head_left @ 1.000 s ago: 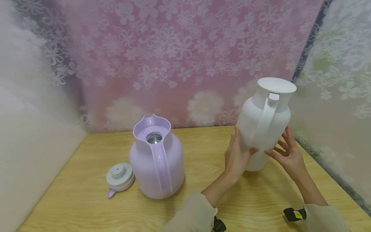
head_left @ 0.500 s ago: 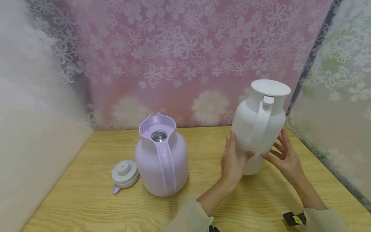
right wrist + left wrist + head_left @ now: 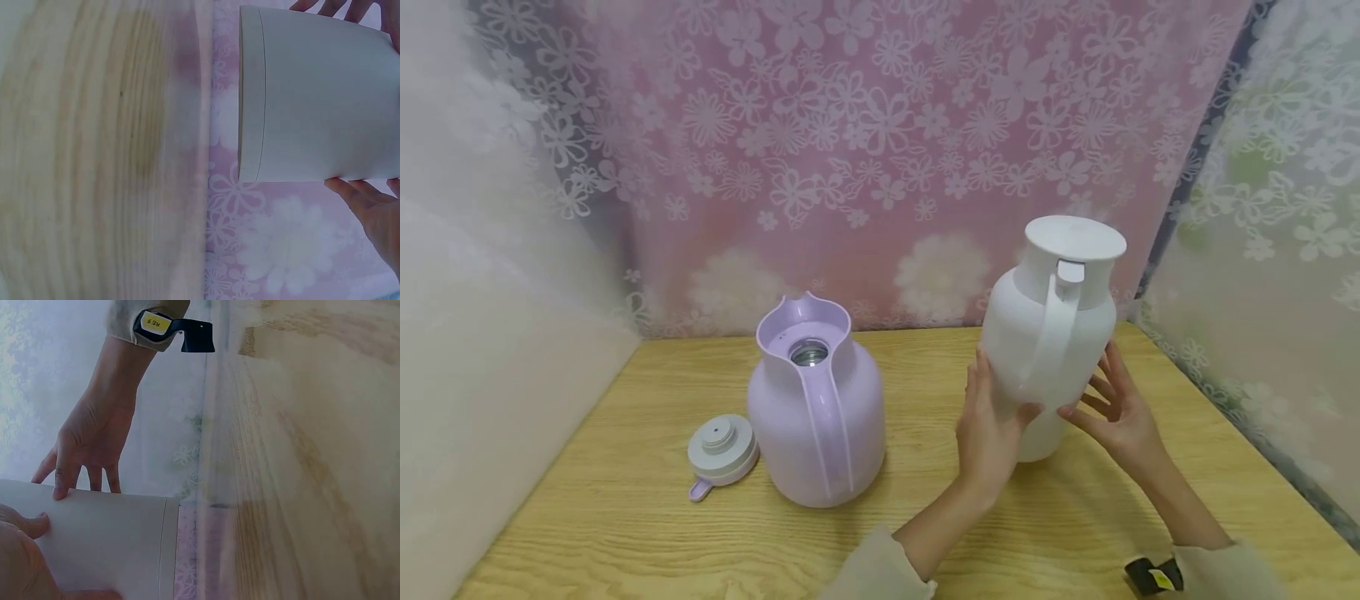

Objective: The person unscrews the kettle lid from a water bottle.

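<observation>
Jug (image 3: 1048, 333), tall and white, hangs just clear of the table (image 3: 625, 533), over its two o'clock side, between a person's left hand (image 3: 988, 433) and right hand (image 3: 1116, 425). Both wrist views show a strip of pink cloth (image 3: 820, 150) between its base and the wood. From where I stand it leans a little, top towards one o'clock, its handle facing the person at six.

The left hand clamps its lower body from eight o'clock, thumb laid across the near face below the handle, fingers wrapped along the flank. The right hand grips from four o'clock, its fingers spread apart on the jug's side, the thumb near the other thumb but not touching it.

Away at nine o'clock from the jug, and well apart, a lilac pitcher (image 3: 786, 417) stands upright and uncapped, spout towards twelve, handle towards five. Just beside it, at eight o'clock, lies a grey stopper (image 3: 722, 450) with a lilac tab pointing to seven. A black wrist device (image 3: 1150, 575) sits by the beige right sleeve (image 3: 1225, 573). The flowered pink cloth hangs at twelve o'clock.
</observation>
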